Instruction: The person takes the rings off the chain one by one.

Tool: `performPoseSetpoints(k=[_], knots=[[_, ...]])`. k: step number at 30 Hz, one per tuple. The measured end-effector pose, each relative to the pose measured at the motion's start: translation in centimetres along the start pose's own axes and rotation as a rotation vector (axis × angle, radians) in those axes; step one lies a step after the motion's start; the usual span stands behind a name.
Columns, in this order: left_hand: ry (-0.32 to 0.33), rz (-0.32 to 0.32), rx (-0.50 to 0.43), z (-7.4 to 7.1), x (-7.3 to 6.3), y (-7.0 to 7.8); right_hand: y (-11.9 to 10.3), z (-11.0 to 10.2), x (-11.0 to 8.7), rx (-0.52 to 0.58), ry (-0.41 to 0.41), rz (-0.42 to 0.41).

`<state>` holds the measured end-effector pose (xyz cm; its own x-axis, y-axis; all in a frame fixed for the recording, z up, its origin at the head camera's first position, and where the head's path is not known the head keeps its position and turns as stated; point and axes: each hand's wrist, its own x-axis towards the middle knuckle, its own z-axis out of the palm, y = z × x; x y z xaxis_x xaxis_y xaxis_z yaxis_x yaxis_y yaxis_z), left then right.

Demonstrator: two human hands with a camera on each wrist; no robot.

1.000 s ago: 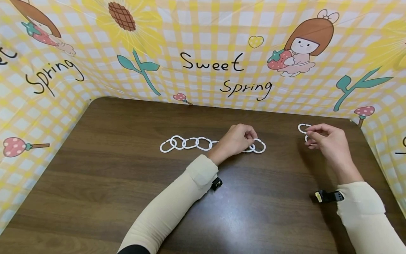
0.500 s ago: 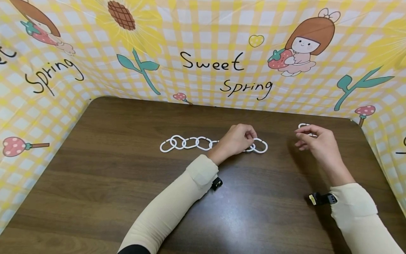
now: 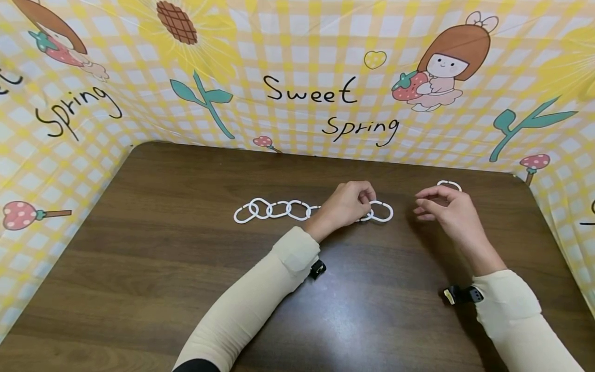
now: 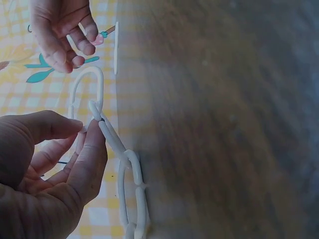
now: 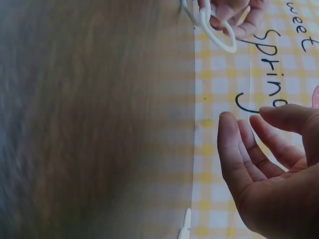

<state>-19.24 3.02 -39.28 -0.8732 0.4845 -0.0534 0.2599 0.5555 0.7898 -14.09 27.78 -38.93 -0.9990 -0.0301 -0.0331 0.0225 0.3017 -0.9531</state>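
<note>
Running off the left edge, the yellow-checked cloth (image 3: 153, 98) is cut through its black lettering and a printed figure. Below it spreads the brown wooden surface (image 3: 139, 258), its near part outside the head view.

On the surface, left of centre, lies a white chain (image 3: 289, 209) of interlocked oval links, its left end in plain sight. Farther along, the links go under the left hand, so their full number is hard to count. A beige left sleeve (image 3: 251, 299) rises from the bottom edge, with a black wrist device (image 3: 318, 269) half tucked beneath its cuff.

The left hand (image 3: 345, 204) pinches the chain near its right end between thumb and fingertips; the head view hides the exact grip, while the left wrist view shows the thumb and a finger meeting at a white link. Just right of that hand, the end link (image 3: 392, 212) shows most of its loop.

Across a gap of bare wood, the right hand (image 3: 443, 206) is released, its fingers loosely bent and thumb apart. Behind it sits a loose white link (image 3: 449, 182), only its upper arc visible over the knuckles; the right wrist view catches white plastic at its bottom edge, cut off, so whether one link or more is there cannot be told. Farthest right, the right sleeve (image 3: 516, 305) leaves the view at the bottom.
</note>
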Motion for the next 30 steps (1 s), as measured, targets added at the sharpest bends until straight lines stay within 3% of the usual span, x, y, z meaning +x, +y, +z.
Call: performPoseSetpoints(k=[24,30], knots=[[0.019,-0.018,0.017,0.2,0.0,0.0,-0.1,3.6,0.2,0.115,-0.094,0.003],[0.016,-0.018,-0.003,0.3,0.1,-0.2,-0.1,4.1,0.3,0.078,-0.083,-0.008]])
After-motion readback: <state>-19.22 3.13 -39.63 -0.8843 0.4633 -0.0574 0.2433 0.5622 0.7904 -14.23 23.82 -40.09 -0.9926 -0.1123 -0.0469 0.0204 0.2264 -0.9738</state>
